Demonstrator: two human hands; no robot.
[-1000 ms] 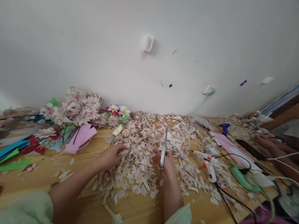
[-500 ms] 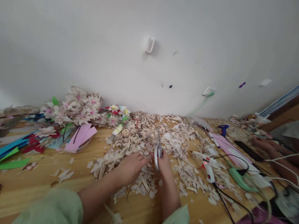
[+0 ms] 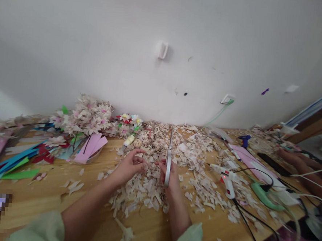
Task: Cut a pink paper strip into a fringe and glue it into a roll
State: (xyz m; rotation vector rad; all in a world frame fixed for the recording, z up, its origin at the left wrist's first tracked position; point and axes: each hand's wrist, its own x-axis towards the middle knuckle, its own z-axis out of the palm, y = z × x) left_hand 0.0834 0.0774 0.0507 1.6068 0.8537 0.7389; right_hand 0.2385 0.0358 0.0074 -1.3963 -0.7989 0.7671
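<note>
Silver scissors (image 3: 168, 168) point away from me, their handle in my right hand (image 3: 171, 175), whose thumb and forefinger also come together toward the left. My left hand (image 3: 131, 165) is just left of it, over the scraps, thumb and fingers curved toward each other; a small pale piece seems to be at its fingertips, too blurred to be sure. Beneath and beyond both hands spreads a heap of pale, dry, petal-like scraps (image 3: 148, 187). A small round tan item (image 3: 137, 143) and a pale yellow roll (image 3: 129, 140) lie behind my left hand.
Pale flowers (image 3: 91, 116), pink sheets (image 3: 91, 148) and blue strips (image 3: 16, 159) lie on the left. On the right are a white glue gun (image 3: 226, 181) with black cable, a blue glue gun (image 3: 244, 140) and a green item (image 3: 265, 196). Another person's arms (image 3: 297, 163) reach in at far right.
My left hand has moved left, away from my right hand, and its fingers have spread more. The scissors have turned more upright in view. The whole view has shifted slightly.
</note>
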